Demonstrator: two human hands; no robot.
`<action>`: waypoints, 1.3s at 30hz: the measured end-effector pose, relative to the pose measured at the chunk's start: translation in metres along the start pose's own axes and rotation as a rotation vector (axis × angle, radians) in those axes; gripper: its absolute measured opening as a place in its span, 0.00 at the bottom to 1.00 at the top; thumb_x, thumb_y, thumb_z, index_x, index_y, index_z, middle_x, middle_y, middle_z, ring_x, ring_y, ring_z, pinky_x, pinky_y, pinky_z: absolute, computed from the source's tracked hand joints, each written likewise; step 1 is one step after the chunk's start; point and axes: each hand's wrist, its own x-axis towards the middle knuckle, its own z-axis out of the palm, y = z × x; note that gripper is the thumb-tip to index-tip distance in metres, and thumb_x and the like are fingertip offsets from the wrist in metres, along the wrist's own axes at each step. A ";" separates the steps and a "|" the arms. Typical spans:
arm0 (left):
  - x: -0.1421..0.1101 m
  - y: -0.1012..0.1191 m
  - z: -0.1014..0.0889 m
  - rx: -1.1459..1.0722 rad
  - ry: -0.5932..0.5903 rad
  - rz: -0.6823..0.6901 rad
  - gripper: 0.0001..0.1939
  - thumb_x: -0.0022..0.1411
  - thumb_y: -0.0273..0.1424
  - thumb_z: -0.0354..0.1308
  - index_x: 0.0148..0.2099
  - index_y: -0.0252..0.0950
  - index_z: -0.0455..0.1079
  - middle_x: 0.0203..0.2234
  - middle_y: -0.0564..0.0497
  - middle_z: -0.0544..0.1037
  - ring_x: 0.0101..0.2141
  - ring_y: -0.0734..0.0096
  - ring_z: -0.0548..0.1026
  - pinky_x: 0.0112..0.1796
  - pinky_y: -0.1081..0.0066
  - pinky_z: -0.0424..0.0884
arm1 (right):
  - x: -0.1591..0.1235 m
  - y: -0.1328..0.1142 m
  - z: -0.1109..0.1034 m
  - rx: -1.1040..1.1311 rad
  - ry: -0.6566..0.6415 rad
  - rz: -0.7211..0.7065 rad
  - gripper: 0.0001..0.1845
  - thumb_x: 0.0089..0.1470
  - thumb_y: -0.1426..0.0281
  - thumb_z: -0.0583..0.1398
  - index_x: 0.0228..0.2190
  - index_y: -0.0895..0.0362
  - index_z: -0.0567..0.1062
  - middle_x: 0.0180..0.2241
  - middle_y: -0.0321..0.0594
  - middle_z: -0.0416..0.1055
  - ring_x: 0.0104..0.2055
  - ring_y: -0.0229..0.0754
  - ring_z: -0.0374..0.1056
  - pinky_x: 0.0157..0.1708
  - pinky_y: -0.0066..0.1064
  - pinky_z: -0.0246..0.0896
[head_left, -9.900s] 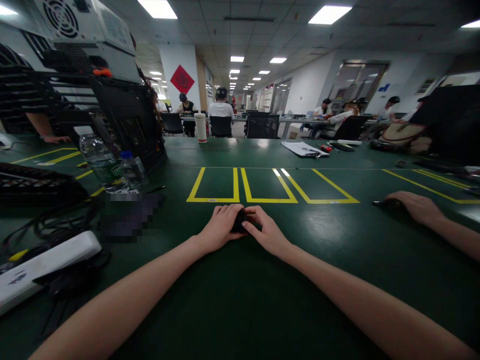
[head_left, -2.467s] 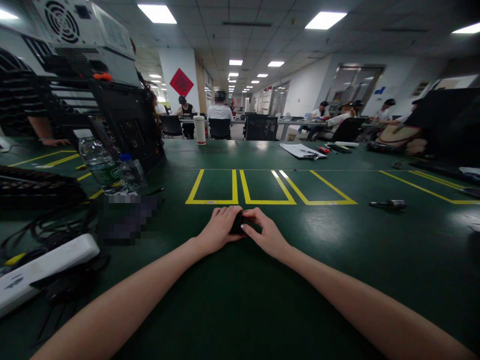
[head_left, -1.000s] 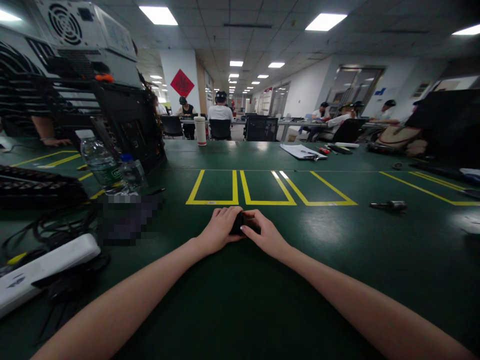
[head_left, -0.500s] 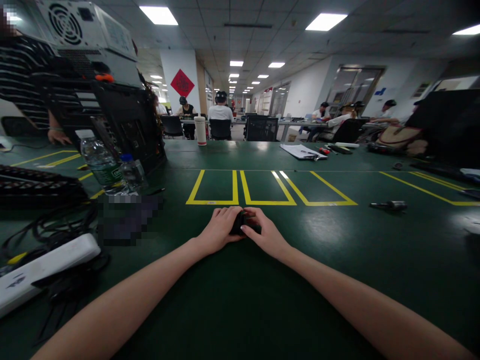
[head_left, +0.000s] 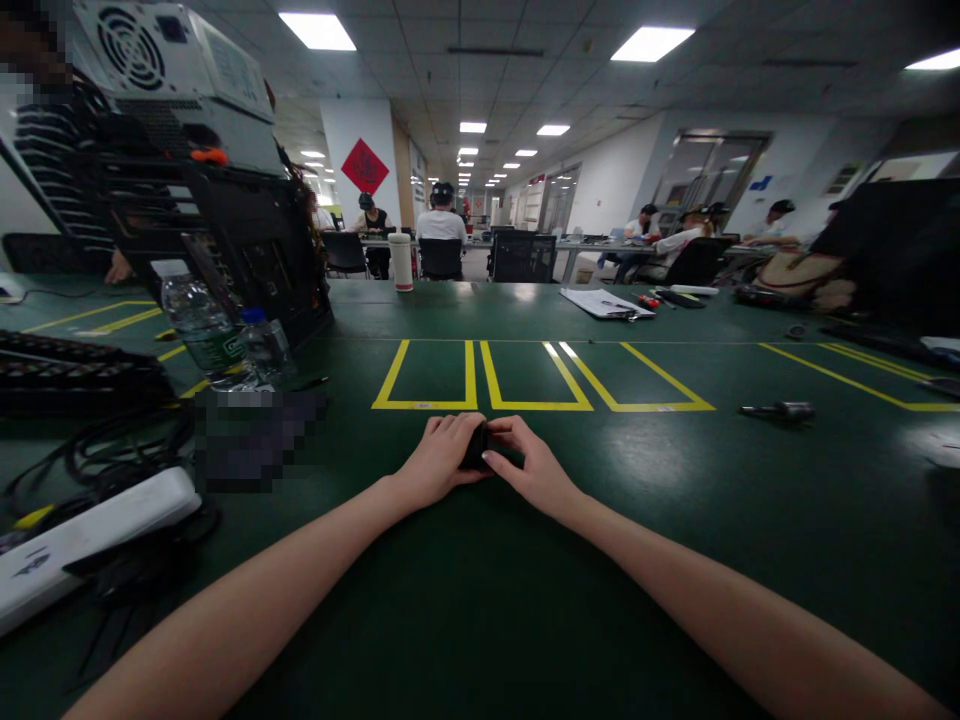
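Observation:
A small dark object (head_left: 475,452) sits between my two hands, low over the green table. My left hand (head_left: 444,452) is closed around it from the left, fingers over its far side and thumb beneath. On the right, the thumb and fingertips of my right hand (head_left: 529,462) close in a pinch against its edge. Most of the object is covered by my fingers, so its kind cannot be made out. Just beyond my fingertips lie yellow tape outlines (head_left: 534,407) on the table top.
Left stand water bottles (head_left: 196,325), a computer case (head_left: 247,235), cables and a white power strip (head_left: 97,545). A dark metal tool (head_left: 780,411) lies to the right. Farther back are a white cup (head_left: 401,262) and a clipboard (head_left: 606,303). People sit at tables behind.
Both hands stay almost in place around the dark object, the right one shifting only very slightly. At the far left, the person in the striped shirt has changed position.

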 end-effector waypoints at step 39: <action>0.000 0.000 0.000 -0.003 0.004 0.008 0.29 0.50 0.32 0.60 0.51 0.40 0.50 0.46 0.47 0.65 0.47 0.59 0.64 0.46 0.59 0.57 | 0.000 0.003 0.001 0.017 -0.017 0.032 0.20 0.49 0.73 0.56 0.45 0.54 0.60 0.44 0.40 0.63 0.47 0.42 0.61 0.48 0.41 0.58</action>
